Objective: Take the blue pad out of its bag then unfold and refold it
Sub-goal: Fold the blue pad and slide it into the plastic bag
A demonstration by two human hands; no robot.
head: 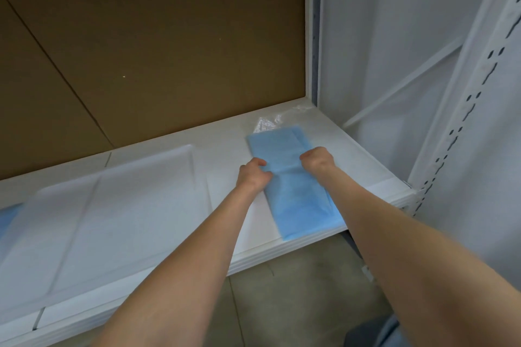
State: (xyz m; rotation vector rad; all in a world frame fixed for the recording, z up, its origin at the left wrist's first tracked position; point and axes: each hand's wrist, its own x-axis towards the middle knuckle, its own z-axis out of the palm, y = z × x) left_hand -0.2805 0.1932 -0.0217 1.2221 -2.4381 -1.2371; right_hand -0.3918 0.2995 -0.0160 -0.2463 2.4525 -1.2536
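Shelf [225,146] bears blue pad [299,196] pinched by left hand [253,175] and right hand [317,162].

I'm getting soft, even, coolish light here, with no hard source showing. The white shelf [231,149] runs bright, close to washed out. The brown back board [158,45] sits dim, darker on its left. I see small glints on the clear bag [267,121]. The blue pad [296,194] reads clean, with only faint shadow under the left hand [253,175] and right hand [317,162]. Wide-angle bowing bends the perforated upright [462,127] at right. The forearms [174,276] go soft near the bottom edge, and the floor [296,276] is murky.
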